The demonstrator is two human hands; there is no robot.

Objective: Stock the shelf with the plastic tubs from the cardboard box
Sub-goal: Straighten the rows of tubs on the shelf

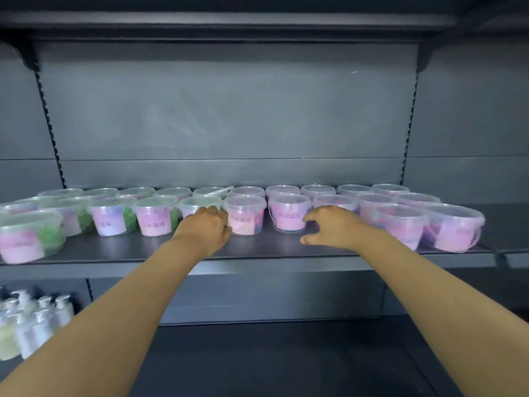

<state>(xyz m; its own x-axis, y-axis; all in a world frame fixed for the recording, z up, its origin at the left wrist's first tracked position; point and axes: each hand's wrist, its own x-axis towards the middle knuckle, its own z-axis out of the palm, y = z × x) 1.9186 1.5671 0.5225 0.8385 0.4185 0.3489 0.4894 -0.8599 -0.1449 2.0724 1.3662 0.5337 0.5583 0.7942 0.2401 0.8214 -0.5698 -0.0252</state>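
Note:
Clear plastic tubs with pink, purple and green contents stand in two rows along the dark shelf (257, 250). My left hand (204, 226) reaches onto the shelf, its fingers curled over the front of one front-row tub (197, 203) and hiding most of it. My right hand (329, 227) hovers with fingers and thumb spread, holding nothing, just right of a pink tub (287, 216). Another pink tub (246, 214) stands between my two hands. The cardboard box is out of view.
Larger tubs stand near the shelf's front edge at the far left (27, 239) and right (452, 229). White pump bottles (34, 319) fill the lower shelf at left. The upper shelf overhangs at the top. The shelf's front strip between my arms is bare.

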